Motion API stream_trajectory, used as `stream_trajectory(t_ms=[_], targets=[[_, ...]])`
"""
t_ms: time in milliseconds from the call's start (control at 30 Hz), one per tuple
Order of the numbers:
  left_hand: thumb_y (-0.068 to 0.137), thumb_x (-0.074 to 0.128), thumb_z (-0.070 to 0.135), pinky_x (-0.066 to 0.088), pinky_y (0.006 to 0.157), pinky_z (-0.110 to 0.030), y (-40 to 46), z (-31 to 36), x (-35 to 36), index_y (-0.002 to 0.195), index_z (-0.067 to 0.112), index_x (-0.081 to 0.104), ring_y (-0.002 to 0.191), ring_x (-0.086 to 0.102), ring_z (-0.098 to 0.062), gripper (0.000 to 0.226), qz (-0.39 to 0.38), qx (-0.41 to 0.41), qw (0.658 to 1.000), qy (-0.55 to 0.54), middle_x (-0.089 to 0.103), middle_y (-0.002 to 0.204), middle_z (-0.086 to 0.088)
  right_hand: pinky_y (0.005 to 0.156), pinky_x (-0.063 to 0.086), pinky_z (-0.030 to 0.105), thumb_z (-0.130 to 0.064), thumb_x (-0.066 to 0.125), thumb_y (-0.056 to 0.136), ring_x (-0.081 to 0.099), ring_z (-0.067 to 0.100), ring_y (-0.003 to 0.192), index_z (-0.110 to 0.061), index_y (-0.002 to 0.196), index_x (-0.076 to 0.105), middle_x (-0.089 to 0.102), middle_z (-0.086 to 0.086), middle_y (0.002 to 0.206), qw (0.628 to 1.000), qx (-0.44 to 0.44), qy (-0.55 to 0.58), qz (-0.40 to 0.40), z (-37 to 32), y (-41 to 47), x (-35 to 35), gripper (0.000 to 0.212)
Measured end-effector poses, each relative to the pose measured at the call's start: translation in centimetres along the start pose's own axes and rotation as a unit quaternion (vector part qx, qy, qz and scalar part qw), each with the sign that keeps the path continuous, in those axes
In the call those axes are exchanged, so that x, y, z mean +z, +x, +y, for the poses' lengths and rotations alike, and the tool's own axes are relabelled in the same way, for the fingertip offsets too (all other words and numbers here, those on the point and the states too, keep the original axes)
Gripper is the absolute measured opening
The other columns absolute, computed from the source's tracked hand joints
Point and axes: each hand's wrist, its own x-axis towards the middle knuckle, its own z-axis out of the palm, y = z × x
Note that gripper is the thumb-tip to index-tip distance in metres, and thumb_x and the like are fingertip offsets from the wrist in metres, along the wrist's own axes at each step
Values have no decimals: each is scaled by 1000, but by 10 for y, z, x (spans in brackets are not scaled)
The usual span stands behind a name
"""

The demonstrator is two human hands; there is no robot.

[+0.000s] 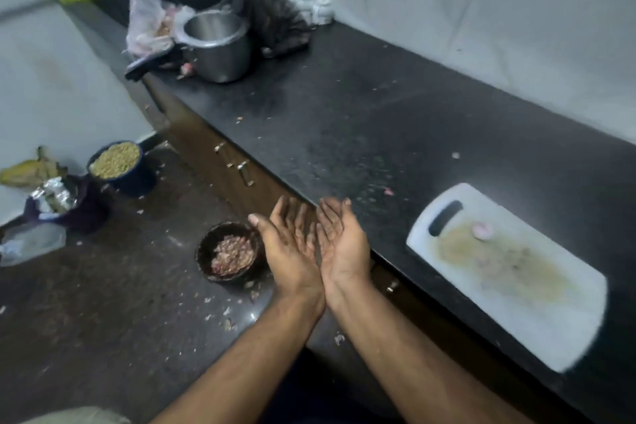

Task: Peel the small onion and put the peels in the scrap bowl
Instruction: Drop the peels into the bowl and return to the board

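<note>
Dark floor held the scrap bowl [228,251] at nine o'clock of the left hand [287,244] and right hand [342,241], both open, empty. Peels could miss; the small onion [481,230] lay far off.

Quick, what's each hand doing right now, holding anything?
Left hand: open, palm up, holding nothing, just right of the scrap bowl.
Right hand: open, palm up, holding nothing.
</note>
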Motion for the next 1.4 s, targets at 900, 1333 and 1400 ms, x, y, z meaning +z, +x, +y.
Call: stream_trajectory(t_ms=[900,1333,1400], targets=[[102,22,64,38,115,-33,-28,-149,98,141,21,55,131,56,-8,66,-324,-159,882,301,61,139,8,97,54,36,-21,55,102,67,19,110,-23,108,70,71,-8,110,858,-285,25,426,-86,21,-157,16],[96,23,67,38,101,-28,31,-163,127,132,18,59,119,59,-8,71,-426,-259,774,391,63,136,-3,100,46,35,-18,61,96,52,19,121,-30,138,55,56,-6,132,644,-266,-567,439,-88,69,-191,44],[93,23,69,37,98,-30,36,-163,131,135,19,58,116,61,-7,74,-439,-260,759,404,64,134,-2,95,47,38,-25,62,98,56,19,114,-31,134,57,61,-7,124,638,-276,-565,444,-90,67,-194,37]])
